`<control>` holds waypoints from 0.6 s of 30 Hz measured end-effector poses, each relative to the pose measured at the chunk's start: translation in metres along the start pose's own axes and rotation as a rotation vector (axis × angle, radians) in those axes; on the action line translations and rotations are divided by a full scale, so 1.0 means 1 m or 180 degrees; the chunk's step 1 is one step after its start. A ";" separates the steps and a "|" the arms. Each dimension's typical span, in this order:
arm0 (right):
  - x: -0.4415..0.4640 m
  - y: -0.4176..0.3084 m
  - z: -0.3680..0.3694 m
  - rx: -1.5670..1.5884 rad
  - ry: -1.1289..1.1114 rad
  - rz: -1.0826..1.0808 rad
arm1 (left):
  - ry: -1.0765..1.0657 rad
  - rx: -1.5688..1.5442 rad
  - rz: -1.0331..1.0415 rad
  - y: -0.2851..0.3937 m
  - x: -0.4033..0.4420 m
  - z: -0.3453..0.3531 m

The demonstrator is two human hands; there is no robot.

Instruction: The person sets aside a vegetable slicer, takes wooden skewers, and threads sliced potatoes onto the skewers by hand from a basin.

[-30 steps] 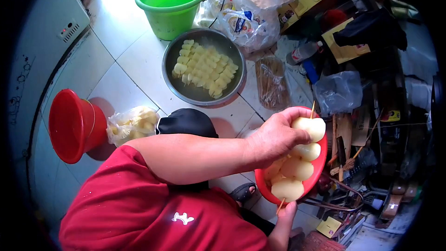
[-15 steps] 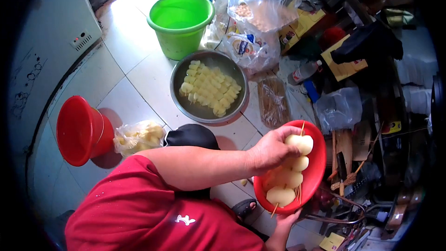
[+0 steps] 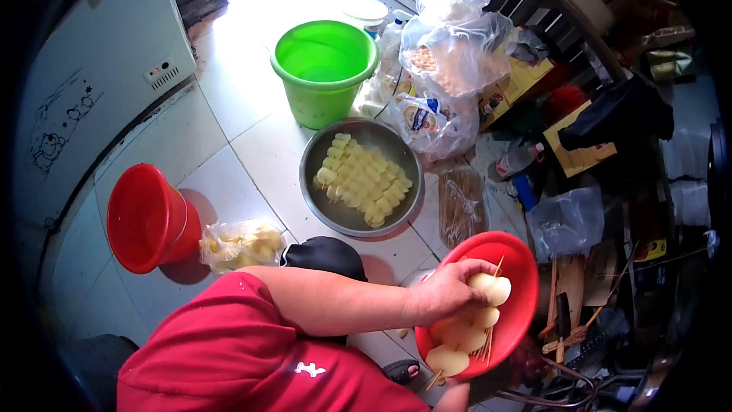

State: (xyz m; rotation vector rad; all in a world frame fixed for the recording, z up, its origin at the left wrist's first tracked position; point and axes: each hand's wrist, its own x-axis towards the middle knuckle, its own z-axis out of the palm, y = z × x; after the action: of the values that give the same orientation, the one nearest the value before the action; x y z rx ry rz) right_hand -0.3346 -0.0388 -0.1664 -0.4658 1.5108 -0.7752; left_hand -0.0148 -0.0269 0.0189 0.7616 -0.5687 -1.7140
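My left hand [image 3: 450, 288] is closed around the upper end of a skewer of pale, potato-like slices [image 3: 467, 332], held over a red plastic basin [image 3: 518, 282]. The skewer's thin stick pokes out at both ends, tilted down to the lower left. Several bare wooden sticks [image 3: 485, 349] lie in the basin beside it. My right hand [image 3: 455, 397] is just below the basin's lower rim, near the skewer's bottom end; its fingers are mostly hidden. A grey metal bowl [image 3: 309, 202] on the floor holds many filled skewers [image 3: 362, 179].
A green bucket [image 3: 324, 103] stands behind the metal bowl. To the left are a red bucket [image 3: 145, 221] and a plastic bag of peeled pieces [image 3: 244, 244]. Packed sticks [image 3: 461, 206], stuffed plastic bags [image 3: 450, 53] and a bottle [image 3: 518, 160] lie right. A white freezer [image 3: 114, 53] stands left.
The view has shifted, so the floor items appear lower and further right. My left hand still grips the skewer over the basin; less of my right hand shows.
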 end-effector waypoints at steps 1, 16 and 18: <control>-0.002 0.004 -0.002 -0.0039 0.0044 0.0053 | 0.0069 0.0074 -0.0028 0.001 0.000 0.001; -0.005 0.050 0.012 -0.0377 0.0108 0.0496 | 0.0845 0.0322 -0.0013 -0.008 0.024 -0.006; -0.003 0.043 0.013 -0.0416 0.0155 0.0410 | 0.0979 0.0590 0.0154 -0.017 0.034 -0.011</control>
State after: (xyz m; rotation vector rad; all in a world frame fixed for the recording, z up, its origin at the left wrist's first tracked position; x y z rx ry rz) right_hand -0.3144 -0.0093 -0.1943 -0.4444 1.6268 -0.5936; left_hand -0.0232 -0.0549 -0.0073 1.1115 -0.5311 -1.4758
